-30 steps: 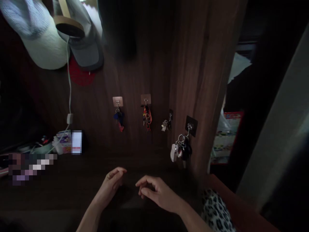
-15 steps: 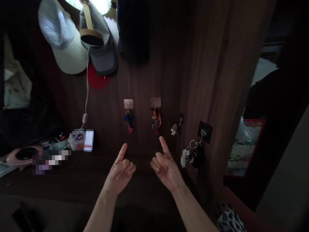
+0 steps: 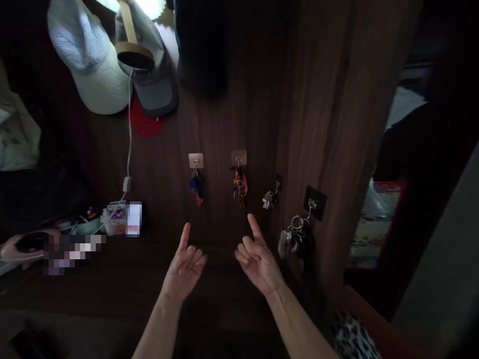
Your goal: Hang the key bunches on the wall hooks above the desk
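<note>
My left hand (image 3: pixel 184 267) is held up with one finger stretched upward and the others loosely bent; nothing is in it. My right hand (image 3: pixel 258 262) has a matching shape, also empty, apart from the left. Above my left hand a bunch of keys with a blue tag (image 3: pixel 196 185) hangs from a hook. A second bunch with a red strap (image 3: pixel 240 187) hangs just above my right fingertip, not visibly touched. To the right are a small silver key bunch (image 3: pixel 268 199) and a larger key ring with a grey fob (image 3: pixel 285 244).
Dark wood panels (image 3: pixel 258 114) form the back and right side. Caps (image 3: pixel 101 87) and a lamp with a white cord (image 3: pixel 129 124) are at upper left. Small boxes (image 3: pixel 119 217) and a pink object (image 3: pixel 22 244) sit on the shelf (image 3: pixel 123 274). Leopard-patterned cloth (image 3: pixel 354 336) lies lower right.
The view has shifted slightly, so the hanging things appear a little farther left. My left hand sits slightly farther left; both hands keep much the same pose.
</note>
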{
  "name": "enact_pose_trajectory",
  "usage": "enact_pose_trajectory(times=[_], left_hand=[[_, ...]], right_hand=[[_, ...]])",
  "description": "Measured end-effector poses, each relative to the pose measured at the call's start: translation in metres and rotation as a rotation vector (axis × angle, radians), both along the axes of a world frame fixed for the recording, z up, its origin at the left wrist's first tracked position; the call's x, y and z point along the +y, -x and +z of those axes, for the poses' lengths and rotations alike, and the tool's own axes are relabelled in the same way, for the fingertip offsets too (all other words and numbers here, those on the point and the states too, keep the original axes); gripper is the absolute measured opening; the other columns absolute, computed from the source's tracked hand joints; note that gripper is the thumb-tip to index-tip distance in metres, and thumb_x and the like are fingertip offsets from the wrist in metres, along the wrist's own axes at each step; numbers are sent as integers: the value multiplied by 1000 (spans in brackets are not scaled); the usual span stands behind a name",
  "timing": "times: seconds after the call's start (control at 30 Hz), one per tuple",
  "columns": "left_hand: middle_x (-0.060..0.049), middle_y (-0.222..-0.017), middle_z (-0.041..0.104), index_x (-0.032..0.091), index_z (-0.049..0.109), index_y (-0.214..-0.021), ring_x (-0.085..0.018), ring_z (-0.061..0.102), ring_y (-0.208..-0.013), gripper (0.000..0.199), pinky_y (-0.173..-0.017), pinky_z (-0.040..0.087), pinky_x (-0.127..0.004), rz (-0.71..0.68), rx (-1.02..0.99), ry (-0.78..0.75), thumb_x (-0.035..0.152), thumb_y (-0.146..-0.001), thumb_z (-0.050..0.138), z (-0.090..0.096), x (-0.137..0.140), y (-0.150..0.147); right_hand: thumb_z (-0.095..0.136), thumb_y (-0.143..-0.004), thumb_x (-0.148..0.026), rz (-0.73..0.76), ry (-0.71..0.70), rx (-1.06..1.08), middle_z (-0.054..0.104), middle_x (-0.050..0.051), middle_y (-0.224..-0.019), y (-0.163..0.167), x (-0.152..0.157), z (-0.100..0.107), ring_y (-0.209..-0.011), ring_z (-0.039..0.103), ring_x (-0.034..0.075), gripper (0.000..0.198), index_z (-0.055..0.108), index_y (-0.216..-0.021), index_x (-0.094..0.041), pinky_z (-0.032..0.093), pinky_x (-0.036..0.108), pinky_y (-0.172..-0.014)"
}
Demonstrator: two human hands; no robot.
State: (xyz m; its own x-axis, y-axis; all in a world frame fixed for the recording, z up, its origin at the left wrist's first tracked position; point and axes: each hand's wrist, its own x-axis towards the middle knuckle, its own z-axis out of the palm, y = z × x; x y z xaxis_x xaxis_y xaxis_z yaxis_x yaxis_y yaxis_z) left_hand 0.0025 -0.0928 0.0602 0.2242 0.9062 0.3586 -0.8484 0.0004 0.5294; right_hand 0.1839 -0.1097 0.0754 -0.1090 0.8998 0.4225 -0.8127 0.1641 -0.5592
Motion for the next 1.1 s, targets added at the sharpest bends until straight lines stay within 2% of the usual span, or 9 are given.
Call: enact_pose_trajectory(times=[0.27, 0.43, 0.5, 0.57, 0.63, 0.73, 0.8, 0.93, 1.1], left_hand=[[10, -47, 13, 32, 44, -130, -6, 22, -45, 60, -50, 28, -19, 1, -8, -8, 11, -76, 58, -1, 0, -2], [10, -46, 20, 31, 50, -125, -5, 27, -45, 55, -52, 32, -19, 66, 63, 34, 16, -74, 62, -2, 4, -4], [10, -46, 25, 27, 57, -118, -5, 32, -47, 48, -56, 36, -19, 147, 160, 66, 21, -72, 66, -4, 13, -5], [10, -46, 29, 22, 63, -106, -5, 35, -48, 38, -58, 38, -20, 278, 322, 81, 29, -69, 68, -8, 28, -6], [9, -48, 36, 18, 66, -92, -5, 36, -46, 30, -54, 36, -19, 442, 565, 46, 37, -68, 67, -13, 46, -6], [4, -58, 53, 17, 64, -78, -9, 46, -51, 23, -54, 37, -22, 630, 1054, -91, 39, -71, 59, -24, 71, -1], [1, -68, 60, 19, 63, -77, -14, 56, -63, 19, -63, 41, -25, 662, 1330, -256, 35, -75, 53, -33, 81, 5], [-4, -86, 63, 20, 63, -79, -18, 59, -84, 18, -79, 43, -29, 656, 1607, -522, 28, -78, 46, -49, 87, 14], [-5, -89, 61, 20, 62, -80, -19, 57, -89, 19, -83, 43, -31, 619, 1680, -554, 24, -81, 43, -55, 87, 16]], right_hand=[[60, -70, -11, 4, -4, -7, 19, -10, -53, -2, 1, -2, -49, 15, 8, 62, 46, -126, -34, 28, 19, -49], [61, -73, -19, -85, 9, -147, 23, -11, -51, -3, 14, -8, -48, 19, 7, 51, 52, -121, -29, 30, 20, -51], [62, -73, -26, -180, 34, -321, 27, -12, -49, -4, 27, -16, -46, 21, 6, 39, 58, -112, -25, 31, 21, -52], [61, -74, -34, -335, 68, -599, 36, -9, -48, -5, 41, -25, -46, 30, 6, 21, 64, -88, -19, 30, 21, -52], [55, -77, -38, -486, 89, -963, 44, -5, -49, -6, 54, -33, -50, 40, 8, 26, 59, -64, -17, 30, 22, -52], [51, -79, -33, -656, 12, -1519, 57, -1, -58, -8, 66, -37, -60, 53, 13, 24, 58, -62, -18, 32, 23, -57], [49, -81, -30, -715, -47, -1784, 64, 1, -67, -8, 70, -37, -67, 59, 15, 19, 61, -68, -21, 32, 24, -59], [43, -86, -27, -777, -194, -2010, 69, 3, -78, -7, 78, -45, -75, 64, 16, 20, 61, -77, -22, 33, 24, -61], [40, -88, -25, -797, -308, -2075, 70, 3, -80, -2, 84, -64, -76, 66, 16, 19, 58, -83, -22, 35, 23, -60]])
